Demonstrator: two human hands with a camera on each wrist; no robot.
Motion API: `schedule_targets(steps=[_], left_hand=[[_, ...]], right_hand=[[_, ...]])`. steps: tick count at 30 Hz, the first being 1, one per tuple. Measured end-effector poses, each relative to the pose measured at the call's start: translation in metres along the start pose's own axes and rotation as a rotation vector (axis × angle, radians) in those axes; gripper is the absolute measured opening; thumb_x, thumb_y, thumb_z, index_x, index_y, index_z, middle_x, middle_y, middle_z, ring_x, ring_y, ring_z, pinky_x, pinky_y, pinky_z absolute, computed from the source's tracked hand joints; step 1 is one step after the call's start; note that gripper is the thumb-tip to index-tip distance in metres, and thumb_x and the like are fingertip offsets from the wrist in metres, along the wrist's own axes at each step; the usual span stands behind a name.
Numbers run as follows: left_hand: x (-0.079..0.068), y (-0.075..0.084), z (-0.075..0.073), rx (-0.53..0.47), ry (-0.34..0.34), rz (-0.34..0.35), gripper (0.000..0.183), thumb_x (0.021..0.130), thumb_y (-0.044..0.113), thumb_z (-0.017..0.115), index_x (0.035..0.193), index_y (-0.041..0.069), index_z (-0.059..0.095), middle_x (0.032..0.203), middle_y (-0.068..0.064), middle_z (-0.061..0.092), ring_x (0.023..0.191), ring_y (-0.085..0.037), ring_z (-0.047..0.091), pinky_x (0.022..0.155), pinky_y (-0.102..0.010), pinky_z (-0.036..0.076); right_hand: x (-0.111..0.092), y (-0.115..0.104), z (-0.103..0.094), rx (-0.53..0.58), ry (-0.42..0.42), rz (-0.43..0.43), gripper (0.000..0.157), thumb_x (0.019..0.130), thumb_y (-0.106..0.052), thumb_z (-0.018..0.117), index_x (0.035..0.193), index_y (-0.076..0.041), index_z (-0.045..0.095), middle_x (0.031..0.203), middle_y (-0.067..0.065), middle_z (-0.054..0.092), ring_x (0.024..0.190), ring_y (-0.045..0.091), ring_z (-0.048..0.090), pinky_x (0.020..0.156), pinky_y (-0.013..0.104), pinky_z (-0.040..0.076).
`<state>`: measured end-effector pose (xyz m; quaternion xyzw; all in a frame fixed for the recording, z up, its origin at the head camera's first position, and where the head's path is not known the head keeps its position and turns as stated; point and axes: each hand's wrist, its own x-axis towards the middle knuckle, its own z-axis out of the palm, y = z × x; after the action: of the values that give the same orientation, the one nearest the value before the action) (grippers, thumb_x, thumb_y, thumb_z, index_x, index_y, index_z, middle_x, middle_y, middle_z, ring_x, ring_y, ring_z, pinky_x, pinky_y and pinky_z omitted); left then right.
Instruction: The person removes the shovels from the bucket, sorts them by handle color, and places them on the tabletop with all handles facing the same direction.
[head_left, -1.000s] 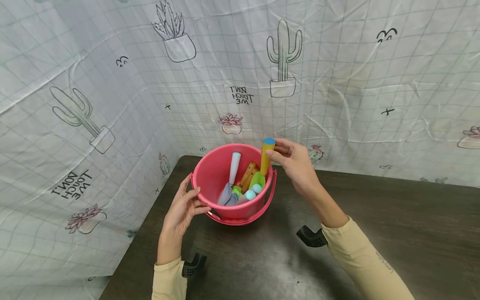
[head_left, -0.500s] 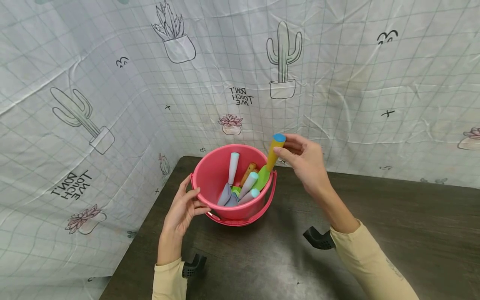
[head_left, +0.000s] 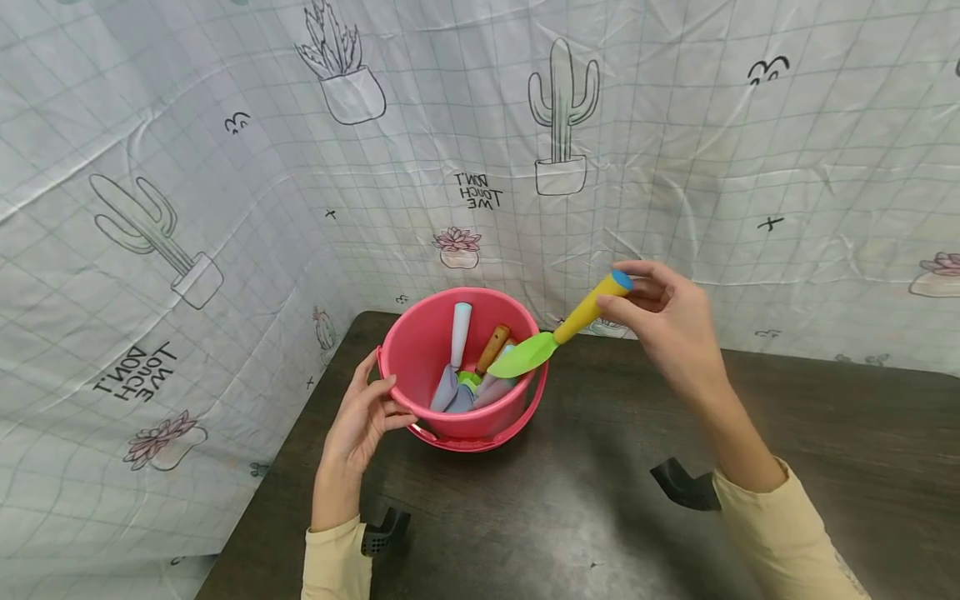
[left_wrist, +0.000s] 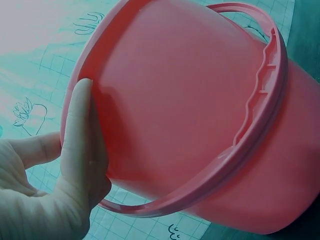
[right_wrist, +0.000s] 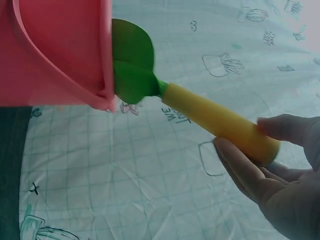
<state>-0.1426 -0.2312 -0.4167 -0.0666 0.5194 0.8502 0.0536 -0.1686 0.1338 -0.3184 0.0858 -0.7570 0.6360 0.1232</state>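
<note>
Yellow-handled trowel [head_left: 572,327] over pink bucket [head_left: 420,350]

My right hand [head_left: 671,321] pinches the trowel near its blue end [head_left: 622,280]; green blade [head_left: 525,357] slants over the bucket's right rim. My left hand [head_left: 363,417] grips the left rim. White-handled tool [head_left: 461,333] and brown handle [head_left: 492,348] inside.

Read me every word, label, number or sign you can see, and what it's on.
"DON'T TOUCH ME" (possibly "WE"): reversed, center of the backdrop.
"DON'T TOUCH ME" again: reversed, backdrop's left side.
"X"-like marks: backdrop.
Right sleeve: faint mark, too small to read.
Right wrist view: backdrop lettering mostly blurred.
Pink bucket and trowel: no text visible.
</note>
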Motion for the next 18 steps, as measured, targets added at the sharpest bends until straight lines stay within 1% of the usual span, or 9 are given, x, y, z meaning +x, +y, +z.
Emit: schedule_targets(steps=[4,8,11,13,14,18], left_hand=[[0.000,0.000,-0.001,0.001,-0.007,0.002,0.070,0.105,0.002,0.046,0.164,0.015,0.010,0.111,-0.017,0.069,0.075,-0.024,0.077,0.063,-0.036,0.063],[0.000,0.000,-0.001,-0.008,-0.010,-0.001,0.069,0.106,0.002,0.045,0.164,0.016,0.011,0.112,-0.016,0.069,0.075,-0.024,0.077,0.063,-0.036,0.063],[-0.001,0.000,-0.002,-0.015,-0.012,-0.008,0.069,0.106,0.002,0.045,0.164,0.017,0.011,0.111,-0.016,0.069,0.075,-0.024,0.077,0.063,-0.036,0.063],[-0.001,0.000,-0.003,-0.016,-0.018,-0.012,0.070,0.106,0.002,0.045,0.165,0.017,0.010,0.110,-0.015,0.070,0.075,-0.024,0.077,0.064,-0.036,0.063],[-0.001,0.001,-0.003,-0.015,-0.020,-0.013,0.070,0.106,0.002,0.045,0.165,0.017,0.009,0.110,-0.015,0.071,0.075,-0.024,0.077,0.064,-0.036,0.063],[-0.001,0.001,-0.004,-0.019,-0.028,-0.009,0.070,0.106,0.002,0.044,0.165,0.016,0.009,0.108,-0.014,0.071,0.074,-0.023,0.077,0.063,-0.035,0.063]], right_hand=[[-0.004,-0.002,-0.010,-0.065,-0.043,0.047,0.035,0.092,-0.009,0.078,0.123,0.002,0.066,0.095,-0.009,0.073,0.085,0.006,0.074,0.078,0.020,0.059],[-0.007,-0.003,-0.022,-0.025,-0.099,0.115,0.032,0.091,-0.006,0.079,0.119,0.001,0.067,0.097,-0.005,0.074,0.084,0.010,0.076,0.080,0.023,0.060],[-0.009,-0.002,-0.029,-0.008,-0.129,0.148,0.028,0.090,-0.004,0.079,0.115,0.001,0.068,0.101,-0.005,0.075,0.085,0.012,0.077,0.080,0.024,0.060],[-0.012,0.000,-0.033,-0.062,-0.142,0.158,0.025,0.090,-0.007,0.080,0.112,-0.001,0.069,0.105,-0.004,0.075,0.085,0.011,0.076,0.079,0.023,0.060],[-0.013,0.001,-0.035,-0.096,-0.150,0.167,0.025,0.090,-0.008,0.080,0.112,-0.001,0.069,0.105,-0.005,0.075,0.085,0.010,0.076,0.078,0.023,0.060],[-0.017,0.003,-0.041,-0.199,-0.210,0.248,0.032,0.091,-0.019,0.081,0.113,0.000,0.067,0.099,-0.004,0.076,0.083,0.008,0.075,0.077,0.021,0.058]])
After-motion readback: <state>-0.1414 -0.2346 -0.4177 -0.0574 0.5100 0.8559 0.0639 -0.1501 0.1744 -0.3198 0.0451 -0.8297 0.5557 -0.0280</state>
